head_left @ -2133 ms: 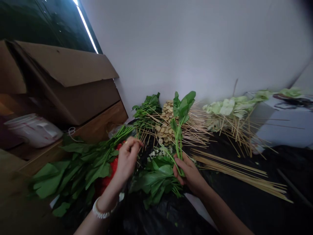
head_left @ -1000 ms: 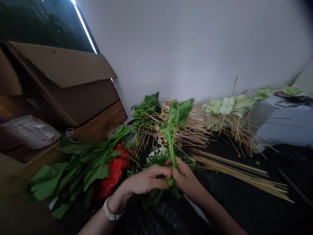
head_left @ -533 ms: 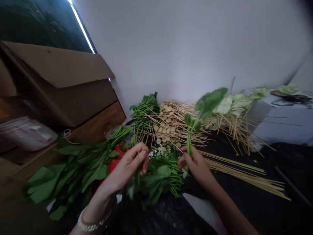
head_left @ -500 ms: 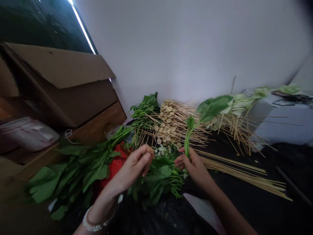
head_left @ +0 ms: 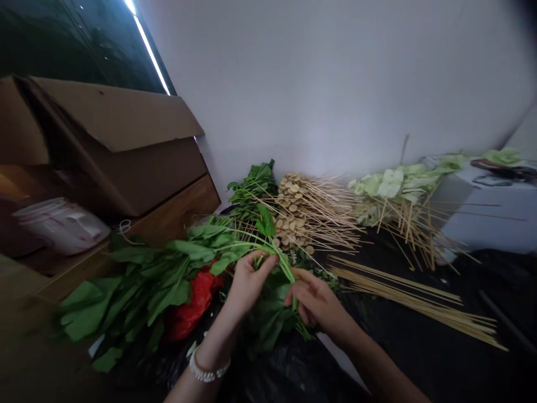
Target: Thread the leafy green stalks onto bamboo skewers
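A few stalks of leafy greens (head_left: 286, 265) are pinched between my two hands, their leaves drooping to the left. My left hand (head_left: 250, 280) has its thumb and fingers closed on the upper stalks. Lower down, my right hand (head_left: 315, 299) grips the cut stem ends. Beneath both hands lies a bunch of greens (head_left: 272, 316), partly hidden. A larger heap of leafy greens (head_left: 138, 288) spreads to the left beside a red plastic bag (head_left: 196, 305). Bare bamboo skewers (head_left: 423, 299) lie right of my right hand.
Skewered round pale slices (head_left: 291, 218) are stacked near the white wall (head_left: 319, 84), with more greens (head_left: 255, 184) on their left. Cabbage skewers (head_left: 392, 183) sit to the right. A cardboard box (head_left: 126, 140) and a plastic jar (head_left: 62, 226) stand on the left.
My right hand has tilted the stalks over to the left, so the leaves no longer point up to the right. My left hand has moved right and taken hold of them.
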Available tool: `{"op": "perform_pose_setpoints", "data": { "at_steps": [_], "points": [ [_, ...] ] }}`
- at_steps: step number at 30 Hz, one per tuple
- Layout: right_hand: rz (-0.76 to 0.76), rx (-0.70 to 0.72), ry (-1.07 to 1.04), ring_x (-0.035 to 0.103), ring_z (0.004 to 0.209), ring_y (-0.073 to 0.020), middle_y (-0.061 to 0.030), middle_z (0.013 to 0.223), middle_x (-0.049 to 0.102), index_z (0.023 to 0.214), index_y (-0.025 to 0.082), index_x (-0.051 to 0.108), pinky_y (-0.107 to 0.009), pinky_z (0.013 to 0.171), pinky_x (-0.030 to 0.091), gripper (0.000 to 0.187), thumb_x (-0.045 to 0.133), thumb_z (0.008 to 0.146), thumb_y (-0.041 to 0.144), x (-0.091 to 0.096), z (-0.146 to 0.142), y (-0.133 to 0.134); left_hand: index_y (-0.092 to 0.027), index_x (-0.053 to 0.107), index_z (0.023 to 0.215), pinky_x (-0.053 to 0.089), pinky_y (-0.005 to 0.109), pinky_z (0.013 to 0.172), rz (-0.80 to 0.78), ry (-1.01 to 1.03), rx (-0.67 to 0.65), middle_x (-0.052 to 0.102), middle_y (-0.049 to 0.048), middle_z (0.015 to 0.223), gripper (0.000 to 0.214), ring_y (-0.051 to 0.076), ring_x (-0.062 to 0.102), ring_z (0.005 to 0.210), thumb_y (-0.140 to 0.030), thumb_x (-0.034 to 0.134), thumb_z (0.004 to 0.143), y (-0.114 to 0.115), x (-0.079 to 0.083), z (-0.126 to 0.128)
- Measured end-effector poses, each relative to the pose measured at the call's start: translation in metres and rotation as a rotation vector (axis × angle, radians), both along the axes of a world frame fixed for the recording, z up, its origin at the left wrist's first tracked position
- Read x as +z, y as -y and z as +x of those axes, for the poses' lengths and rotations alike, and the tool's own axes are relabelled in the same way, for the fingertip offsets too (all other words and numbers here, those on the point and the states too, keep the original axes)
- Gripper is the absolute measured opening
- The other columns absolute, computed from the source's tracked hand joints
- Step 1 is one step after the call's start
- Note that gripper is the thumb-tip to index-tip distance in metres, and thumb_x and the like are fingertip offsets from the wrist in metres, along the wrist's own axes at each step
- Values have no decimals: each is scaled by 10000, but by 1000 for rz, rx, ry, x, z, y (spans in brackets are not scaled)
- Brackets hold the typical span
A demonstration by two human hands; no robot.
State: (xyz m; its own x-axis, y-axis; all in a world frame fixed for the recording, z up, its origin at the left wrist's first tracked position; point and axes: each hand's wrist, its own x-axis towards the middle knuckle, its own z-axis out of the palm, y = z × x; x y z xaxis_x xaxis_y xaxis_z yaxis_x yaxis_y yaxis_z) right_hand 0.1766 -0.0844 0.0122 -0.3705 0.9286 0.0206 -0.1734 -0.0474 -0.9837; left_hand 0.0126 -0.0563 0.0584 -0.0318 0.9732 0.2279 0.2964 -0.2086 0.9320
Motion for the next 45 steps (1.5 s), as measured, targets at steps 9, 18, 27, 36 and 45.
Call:
{"op": "perform_pose_setpoints", "data": {
  "at_steps": [9, 18, 27, 36, 45],
  "points": [
    [-68, 120, -129, 365, 397, -13, 16, 741, 631, 867, 163, 631, -177, 402, 233, 326, 609, 886, 487, 4, 4, 2, -153, 688, 710, 437, 232, 613, 79, -254, -92, 634, 14, 666, 261, 134, 548, 631, -385, 669, 827, 6, 11, -27],
    [-43, 111, -62, 385, 404, -27, 4, 780, 657, 863, 176, 628, -192, 412, 231, 340, 616, 861, 516, 0, 3, 1, -269, 692, 1141, 466, 197, 606, 691, -943, -3, 608, 31, 930, 285, 112, 606, 721, -176, 529, 927, 2, 16, -48],
    [-70, 62, -104, 344, 377, -12, 23, 749, 645, 853, 175, 605, -193, 399, 181, 321, 634, 861, 494, -3, 7, -4, -193, 658, 1080, 514, 258, 713, 710, -1143, -136, 683, 56, 967, 199, 177, 632, 879, -186, 511, 947, -2, 16, -63],
    [-90, 70, -82, 328, 385, -10, 24, 705, 637, 841, 166, 601, -189, 398, 168, 351, 662, 833, 511, -3, 6, -4, -182, 577, 713, 446, 246, 634, 419, -574, 170, 583, 0, 666, 205, 147, 557, 654, -182, 443, 868, -8, 10, -72],
    [-95, 116, -111, 378, 404, -7, 12, 778, 644, 939, 170, 640, -170, 396, 219, 344, 647, 859, 505, -11, 7, -5, -196, 552, 869, 442, 237, 634, 373, -522, 30, 590, -11, 724, 242, 130, 550, 651, -301, 372, 992, 11, 26, -55]
  ]
}}
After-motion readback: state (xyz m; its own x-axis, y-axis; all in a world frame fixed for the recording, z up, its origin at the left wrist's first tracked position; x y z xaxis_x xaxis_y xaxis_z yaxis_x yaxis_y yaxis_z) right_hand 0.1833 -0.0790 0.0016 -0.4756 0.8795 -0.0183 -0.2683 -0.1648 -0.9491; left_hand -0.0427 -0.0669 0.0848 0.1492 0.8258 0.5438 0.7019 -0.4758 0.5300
